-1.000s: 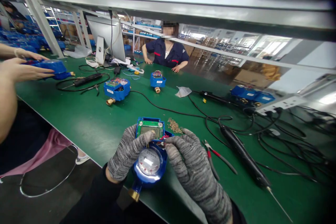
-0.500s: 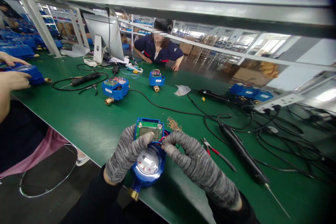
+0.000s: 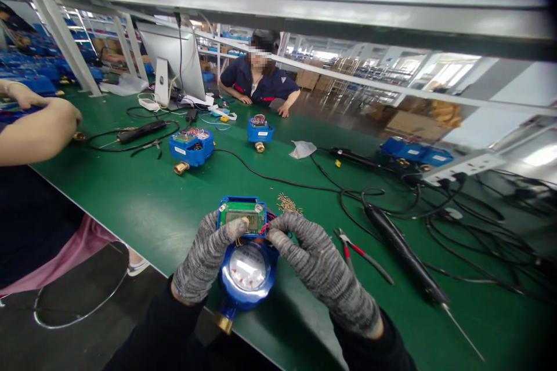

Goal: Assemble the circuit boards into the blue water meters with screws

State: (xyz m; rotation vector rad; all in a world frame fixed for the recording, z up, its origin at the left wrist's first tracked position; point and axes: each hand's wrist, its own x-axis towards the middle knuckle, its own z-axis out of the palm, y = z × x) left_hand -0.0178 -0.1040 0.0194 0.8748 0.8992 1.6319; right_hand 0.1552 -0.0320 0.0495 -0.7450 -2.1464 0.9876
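A blue water meter (image 3: 250, 295) with a round clear dial lies near the table's front edge, its brass end (image 3: 224, 323) toward me. Above the dial sits a blue housing holding a green circuit board with a grey display (image 3: 235, 218). Wearing a grey knitted glove, my left hand (image 3: 200, 258) grips this housing's left side, thumb across the display. My right hand (image 3: 319, 266), gloved likewise, is closed at the housing's right edge, where red wires (image 3: 266, 225) run in. Its fingertips pinch at these wires; their exact hold is partly hidden.
Small brass screws (image 3: 287, 204) lie in a pile beyond my right hand. Red-handled cutters (image 3: 365, 258) and a black electric screwdriver (image 3: 402, 252) lie to the right among cables. More blue meters (image 3: 191, 148) stand farther back. A co-worker's arm (image 3: 39, 127) reaches in at left; another person leans opposite.
The display housing has tilted and shifted slightly left, and its digits show more clearly. My right hand has moved a little left with it. The left co-worker's arm has reached farther in.
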